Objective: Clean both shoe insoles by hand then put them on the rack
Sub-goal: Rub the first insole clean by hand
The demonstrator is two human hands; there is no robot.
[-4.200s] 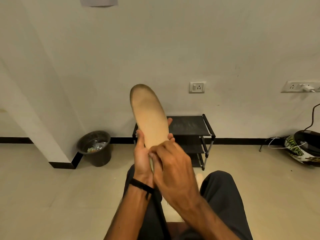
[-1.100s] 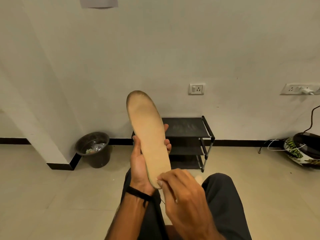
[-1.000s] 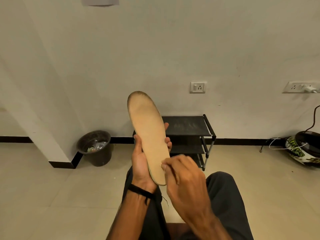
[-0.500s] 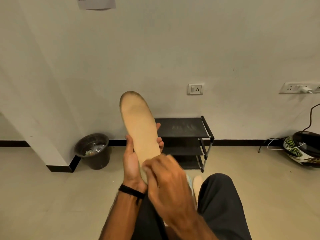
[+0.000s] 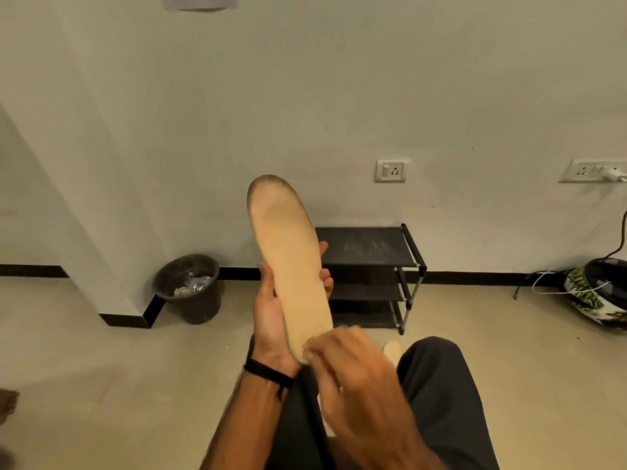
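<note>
- The insole [image 5: 291, 266] stands nearly upright in front of the person, toe end up and leaning a little to the left, as it did half a second ago; it now sits slightly further right in view, again overlapping the left edge of the rack [image 5: 369, 266].
- The left hand [image 5: 271, 317] grips the insole from behind at its lower half, thumb along the left edge and fingertips curling round the right edge, the same hold as before.
- The right hand [image 5: 353, 371] has dropped from the insole's middle to its heel end, where its blurred fingertips touch the bottom edge; I cannot tell whether they pinch it or only rub it.
- A second insole [image 5: 393, 349] lies on the floor [image 5: 101, 385] between the knees, only its pale tip showing, less of it than a moment ago.
- The rack is against the wall, with a black bin [image 5: 190, 286] to its left and a helmet [image 5: 600, 293] far right, both unmoved.
</note>
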